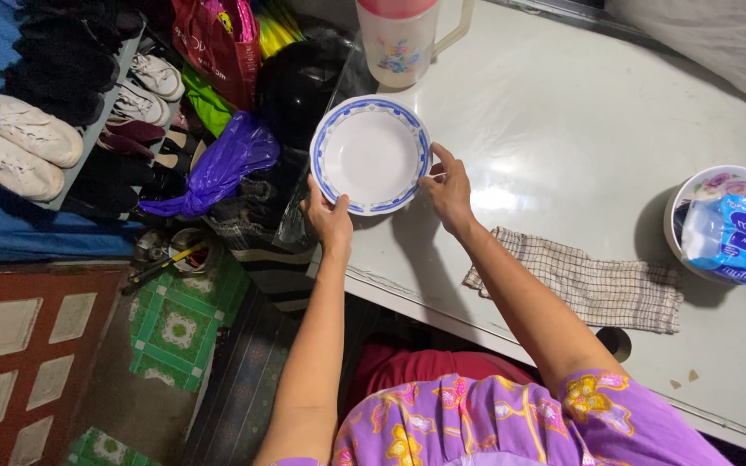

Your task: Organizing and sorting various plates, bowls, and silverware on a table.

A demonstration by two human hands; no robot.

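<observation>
A white plate with a blue rim (371,154) sits near the left edge of a pale table (580,121). My left hand (330,216) grips the plate's near-left rim, partly past the table edge. My right hand (448,192) holds the plate's right rim with fingers on its edge. Both arms reach forward from my purple flowered sleeves.
A plastic jug with a pink lid (401,34) stands just behind the plate. A checked cloth (589,285) lies to the right, and a flowered bowl (708,185) holding a blue packet (740,237) sits at the far right. Shoes on a rack (53,129) and bags (226,164) crowd the floor left.
</observation>
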